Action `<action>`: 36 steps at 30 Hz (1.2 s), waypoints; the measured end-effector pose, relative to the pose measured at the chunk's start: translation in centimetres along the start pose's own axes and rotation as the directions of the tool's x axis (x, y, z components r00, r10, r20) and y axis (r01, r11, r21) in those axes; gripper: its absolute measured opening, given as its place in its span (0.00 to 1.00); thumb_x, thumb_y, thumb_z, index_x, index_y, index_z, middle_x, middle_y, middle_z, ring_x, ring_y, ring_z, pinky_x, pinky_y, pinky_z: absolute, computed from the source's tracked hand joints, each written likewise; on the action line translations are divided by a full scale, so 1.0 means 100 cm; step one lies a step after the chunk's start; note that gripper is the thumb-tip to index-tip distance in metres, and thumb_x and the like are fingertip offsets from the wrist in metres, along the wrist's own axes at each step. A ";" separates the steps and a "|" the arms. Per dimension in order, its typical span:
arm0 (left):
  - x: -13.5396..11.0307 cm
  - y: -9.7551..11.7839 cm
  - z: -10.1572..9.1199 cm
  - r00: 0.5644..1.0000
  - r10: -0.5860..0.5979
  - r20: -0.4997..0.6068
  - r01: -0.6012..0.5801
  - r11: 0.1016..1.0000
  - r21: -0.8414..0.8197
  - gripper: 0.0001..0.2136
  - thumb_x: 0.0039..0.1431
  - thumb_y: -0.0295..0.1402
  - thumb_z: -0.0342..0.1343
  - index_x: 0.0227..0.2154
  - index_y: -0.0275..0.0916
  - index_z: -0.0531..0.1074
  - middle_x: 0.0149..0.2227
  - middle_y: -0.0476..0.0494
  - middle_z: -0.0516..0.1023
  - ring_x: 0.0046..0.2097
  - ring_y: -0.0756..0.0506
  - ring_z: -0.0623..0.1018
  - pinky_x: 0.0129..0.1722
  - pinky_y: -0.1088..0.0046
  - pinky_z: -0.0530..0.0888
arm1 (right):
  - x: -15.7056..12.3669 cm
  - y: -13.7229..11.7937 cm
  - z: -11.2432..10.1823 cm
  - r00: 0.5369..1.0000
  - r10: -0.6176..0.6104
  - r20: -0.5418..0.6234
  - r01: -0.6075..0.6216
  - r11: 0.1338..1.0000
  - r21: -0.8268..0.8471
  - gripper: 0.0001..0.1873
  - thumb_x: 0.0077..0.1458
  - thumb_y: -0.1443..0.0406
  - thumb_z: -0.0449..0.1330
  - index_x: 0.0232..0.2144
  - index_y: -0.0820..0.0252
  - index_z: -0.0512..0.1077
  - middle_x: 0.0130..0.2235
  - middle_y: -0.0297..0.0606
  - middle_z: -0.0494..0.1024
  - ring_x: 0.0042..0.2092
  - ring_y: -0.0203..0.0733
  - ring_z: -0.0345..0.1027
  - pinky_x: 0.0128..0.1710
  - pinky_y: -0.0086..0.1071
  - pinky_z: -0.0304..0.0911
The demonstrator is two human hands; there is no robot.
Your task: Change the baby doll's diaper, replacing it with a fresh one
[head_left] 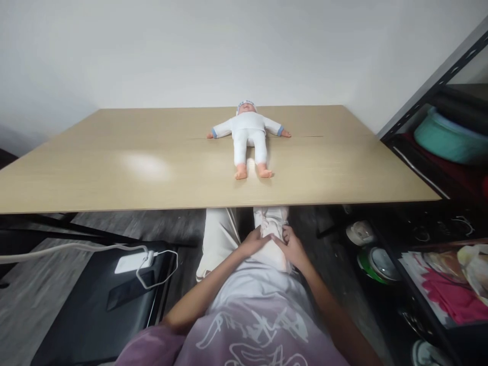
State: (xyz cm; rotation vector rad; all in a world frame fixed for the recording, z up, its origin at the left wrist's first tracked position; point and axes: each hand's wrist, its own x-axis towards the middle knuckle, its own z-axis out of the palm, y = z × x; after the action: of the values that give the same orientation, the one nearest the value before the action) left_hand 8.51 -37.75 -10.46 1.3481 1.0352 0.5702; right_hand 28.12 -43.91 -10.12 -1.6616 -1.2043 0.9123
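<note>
A baby doll (247, 133) in white clothes and a cap lies on its back on the light wooden table (114, 168), arms spread, bare feet toward me. Both my hands are below the table's front edge, resting on my raised knee in pale trousers. My left hand (254, 242) lies on the knee with its fingers curled over the cloth. My right hand (293, 247) rests beside it, its fingers bent against the knee and my white shoe (271, 221). Neither hand touches the doll, and nothing shows in either hand.
A black metal shelf (430, 168) stands at the right with a teal bowl (450, 136), lids, papers and red cloth. At lower left, a white charger with cables (134, 261) and a dark phone (129, 292) lie on a black surface. The wall is white.
</note>
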 end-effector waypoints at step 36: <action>-0.087 0.040 -0.026 0.959 0.035 -0.281 -0.135 0.929 -0.345 0.22 0.68 0.56 0.66 0.49 0.43 0.76 0.45 0.44 0.80 0.45 0.43 0.78 0.49 0.70 0.76 | -0.018 -0.108 -0.005 0.873 -0.472 -0.127 0.431 0.866 -0.252 0.25 0.70 0.58 0.66 0.65 0.52 0.69 0.55 0.46 0.80 0.51 0.50 0.76 0.48 0.45 0.77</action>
State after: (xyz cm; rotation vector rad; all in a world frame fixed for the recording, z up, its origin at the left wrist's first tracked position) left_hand 3.07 -43.00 -4.06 1.0077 1.0310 0.9839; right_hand 24.59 -44.02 0.24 -1.4887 -1.5183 0.3327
